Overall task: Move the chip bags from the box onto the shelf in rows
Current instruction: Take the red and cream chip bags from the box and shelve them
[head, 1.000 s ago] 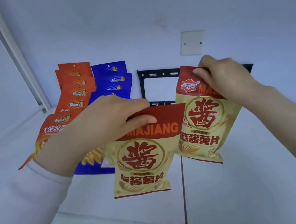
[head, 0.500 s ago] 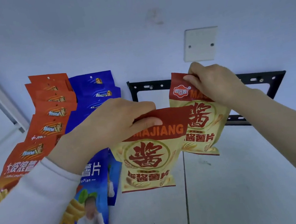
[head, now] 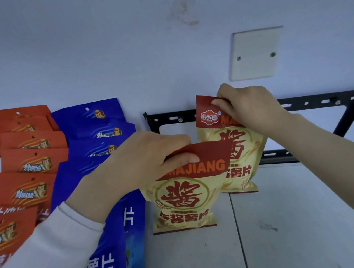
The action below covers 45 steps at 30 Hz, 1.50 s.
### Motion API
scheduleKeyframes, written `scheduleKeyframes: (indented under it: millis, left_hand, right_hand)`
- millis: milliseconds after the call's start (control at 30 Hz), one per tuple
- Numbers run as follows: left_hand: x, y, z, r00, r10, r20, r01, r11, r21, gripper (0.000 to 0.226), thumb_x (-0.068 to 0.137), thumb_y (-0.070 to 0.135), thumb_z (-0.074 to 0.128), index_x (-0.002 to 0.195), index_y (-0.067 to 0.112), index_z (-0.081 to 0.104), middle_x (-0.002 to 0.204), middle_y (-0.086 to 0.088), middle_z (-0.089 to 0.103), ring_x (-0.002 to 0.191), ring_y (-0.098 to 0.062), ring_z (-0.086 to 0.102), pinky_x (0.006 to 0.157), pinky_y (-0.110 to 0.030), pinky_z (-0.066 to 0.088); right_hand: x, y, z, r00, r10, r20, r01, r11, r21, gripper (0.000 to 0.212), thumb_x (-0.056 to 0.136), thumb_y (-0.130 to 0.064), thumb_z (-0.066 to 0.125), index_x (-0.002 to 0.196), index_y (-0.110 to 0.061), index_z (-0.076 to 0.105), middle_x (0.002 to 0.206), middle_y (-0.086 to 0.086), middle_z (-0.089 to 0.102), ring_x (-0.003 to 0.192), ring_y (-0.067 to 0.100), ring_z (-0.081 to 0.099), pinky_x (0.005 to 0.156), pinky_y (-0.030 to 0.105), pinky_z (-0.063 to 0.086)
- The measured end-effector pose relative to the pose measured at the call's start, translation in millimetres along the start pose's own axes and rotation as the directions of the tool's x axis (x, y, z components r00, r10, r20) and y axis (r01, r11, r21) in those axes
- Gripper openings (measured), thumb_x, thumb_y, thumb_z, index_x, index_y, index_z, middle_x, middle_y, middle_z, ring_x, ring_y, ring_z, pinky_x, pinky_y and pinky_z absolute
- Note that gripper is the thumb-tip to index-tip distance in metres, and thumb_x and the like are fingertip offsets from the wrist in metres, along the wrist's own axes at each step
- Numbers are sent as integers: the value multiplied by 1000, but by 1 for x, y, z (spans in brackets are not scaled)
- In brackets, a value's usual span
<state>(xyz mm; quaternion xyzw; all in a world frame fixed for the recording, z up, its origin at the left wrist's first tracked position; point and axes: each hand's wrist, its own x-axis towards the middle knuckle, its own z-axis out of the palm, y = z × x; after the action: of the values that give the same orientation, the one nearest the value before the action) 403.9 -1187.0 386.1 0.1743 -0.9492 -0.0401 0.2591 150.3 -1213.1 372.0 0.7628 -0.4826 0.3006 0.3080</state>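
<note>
Shelf [head: 299, 219] holds an orange row [head: 26, 161] and a blue row [head: 95, 146] at left; collapse there is the larger risk, should the left sleeve [head: 52, 255] brush them; the rear yellow bag [head: 240, 147], pinched at its top by the right hand [head: 250, 109], may slump against the black bracket [head: 304, 103]; the front yellow bag [head: 181, 202], pinched by the left hand [head: 143, 159], could tip forward once freed.

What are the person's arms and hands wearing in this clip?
The left arm has a white long sleeve with a ribbed cuff ending at the wrist. The right forearm is bare in view. Both hands, left hand and right hand, are ungloved, with no visible rings or watch.
</note>
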Motion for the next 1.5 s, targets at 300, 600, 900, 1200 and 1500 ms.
scheduleKeyframes:
  millis: [300,600,900,1200,1500]
  left_hand:
    - [13,-36,0,999,-33,-24,33,999,5,38,88,60,32,81,28,49,52,25,37,52,17,46,55,1,37]
    - [49,-81,15,998,-58,-21,62,965,255,42,88,53,38,76,14,52,56,15,46,47,-9,41,47,-15,27]
    - [65,-118,32,972,66,-225,67,841,537,44,88,48,43,69,10,52,55,-1,53,42,-20,48,42,-18,23]
    - [53,-126,52,897,128,-423,167,787,594,30,88,41,56,91,11,52,84,-10,60,79,-23,50,64,-31,40]
    - [39,-104,61,891,-30,-453,324,742,587,45,83,36,56,118,10,46,120,-15,56,111,-28,43,96,-42,33]
  right_hand:
    - [11,18,22,991,-98,-91,88,990,-113,34,92,-30,48,71,-4,56,47,4,52,34,25,48,39,20,26]
    - [6,25,33,981,-97,-168,66,981,-181,32,91,-30,52,70,-6,59,49,4,53,37,23,49,40,19,25]
    - [5,26,35,978,-86,-189,61,989,-135,26,88,-27,57,77,-4,62,54,4,57,42,21,54,40,21,31]
    - [-4,22,52,975,-111,-195,86,988,-128,17,93,-14,52,98,0,60,83,15,62,72,32,58,68,37,41]
    - [-16,3,41,988,-11,-156,-23,977,-213,42,86,-13,62,126,-4,53,117,16,59,113,30,39,92,42,32]
